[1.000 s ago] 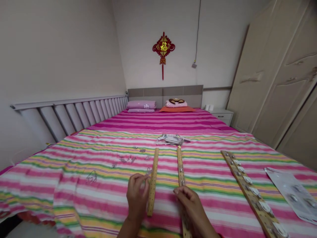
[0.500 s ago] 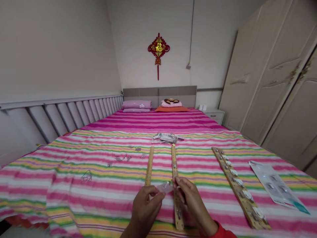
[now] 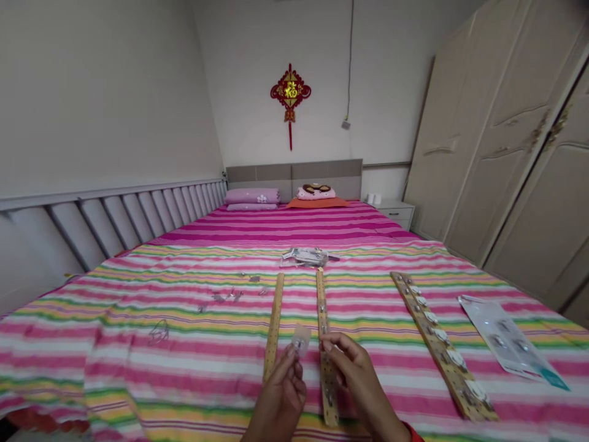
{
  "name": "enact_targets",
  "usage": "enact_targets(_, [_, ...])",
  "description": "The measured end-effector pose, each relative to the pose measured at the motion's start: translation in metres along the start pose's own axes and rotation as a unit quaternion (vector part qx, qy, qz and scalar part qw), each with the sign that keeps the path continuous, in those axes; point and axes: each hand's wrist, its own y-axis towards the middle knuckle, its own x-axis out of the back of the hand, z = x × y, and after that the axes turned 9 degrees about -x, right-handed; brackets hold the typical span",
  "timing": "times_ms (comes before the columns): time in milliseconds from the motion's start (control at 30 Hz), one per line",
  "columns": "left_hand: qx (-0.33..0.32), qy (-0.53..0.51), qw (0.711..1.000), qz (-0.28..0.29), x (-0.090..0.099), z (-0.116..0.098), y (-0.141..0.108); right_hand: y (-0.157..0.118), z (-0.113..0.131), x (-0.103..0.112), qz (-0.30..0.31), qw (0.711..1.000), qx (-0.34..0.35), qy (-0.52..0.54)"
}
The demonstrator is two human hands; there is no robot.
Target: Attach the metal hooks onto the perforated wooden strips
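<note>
Between its thumb and fingers my left hand [image 3: 281, 393] pinches a small clear plastic bag [image 3: 302, 339] with something tiny inside. My right hand [image 3: 354, 374] is closed at the middle of a narrow wooden strip [image 3: 327, 383] that has small metal parts along it; what its fingertips hold is too small to make out. A second, bare wooden strip [image 3: 274, 325] lies just left of it, its near end beside my left hand. Further right is a wider wooden strip [image 3: 435, 347] with white discs and metal pieces in a row.
Small clear bags [image 3: 227, 296] lie scattered to the left, near a crumpled clear piece [image 3: 159, 332]. A plastic pack [image 3: 306, 256] sits beyond the strips. A blister card [image 3: 510, 344] lies far right on the striped sheet [image 3: 193, 380].
My left hand has turned its palm up and now holds the small bag more upright. My right hand stays at the middle strip. The view has shifted slightly.
</note>
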Motion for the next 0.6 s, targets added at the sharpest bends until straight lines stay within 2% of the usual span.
enact_targets(300, [0.022, -0.027, 0.999, 0.008, -0.011, 0.015, -0.003, 0.002, -0.006, 0.000, -0.013, 1.000, 0.025, -0.010])
enact_targets(600, [0.032, 0.006, 0.999, 0.011, -0.019, 0.024, -0.003, 0.007, -0.010, 0.006, -0.003, 0.999, 0.039, -0.020])
